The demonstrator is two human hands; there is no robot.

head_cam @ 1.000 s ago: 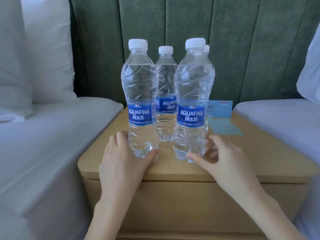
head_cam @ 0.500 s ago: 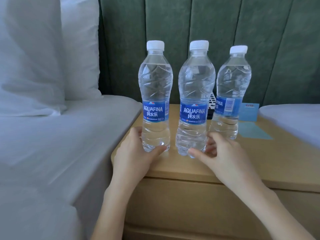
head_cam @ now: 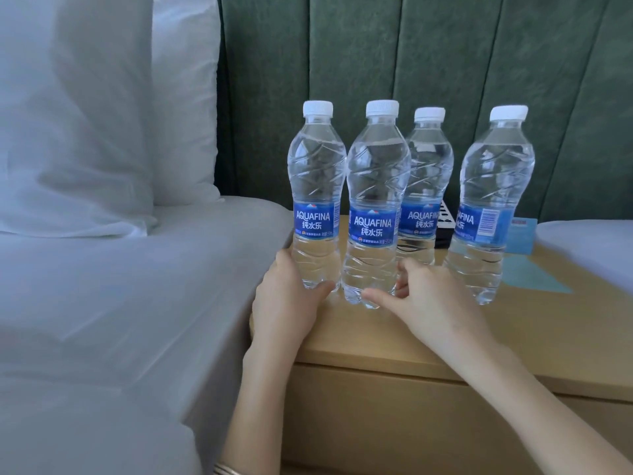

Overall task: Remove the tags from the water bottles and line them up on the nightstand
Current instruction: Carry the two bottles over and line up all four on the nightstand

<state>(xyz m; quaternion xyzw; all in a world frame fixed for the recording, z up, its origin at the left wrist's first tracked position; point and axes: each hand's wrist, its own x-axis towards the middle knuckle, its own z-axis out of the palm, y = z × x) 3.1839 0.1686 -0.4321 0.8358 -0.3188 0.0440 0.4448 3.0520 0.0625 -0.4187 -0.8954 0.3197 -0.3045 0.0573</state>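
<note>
White bedding (head_cam: 120, 303) fills my left side. The green padded headboard (head_cam: 376, 63) rises behind, and the pale wooden nightstand (head_cam: 394, 341) sits before me. On it stand four water bottles (head_cam: 375, 159), all upright. Each has a white cap on, a blue label, and clear water up to the shoulder. I see no tag on any neck, so I judge that lining them up is the step in hand.

My left hand (head_cam: 291, 299) grips the foot of the leftmost bottle (head_cam: 317, 186), thumb in front. My right hand (head_cam: 431, 296) grips the foot of the second bottle (head_cam: 376, 231), just beside the first. The third bottle (head_cam: 428, 173) stands further back. The rightmost bottle (head_cam: 493, 186) stands apart, barcode turned forward.

Next, I reckon, I should set my two level and bring the back one forward, holding low so nothing tips. A small blue card (head_cam: 522, 234) shows behind the rightmost bottle.
</note>
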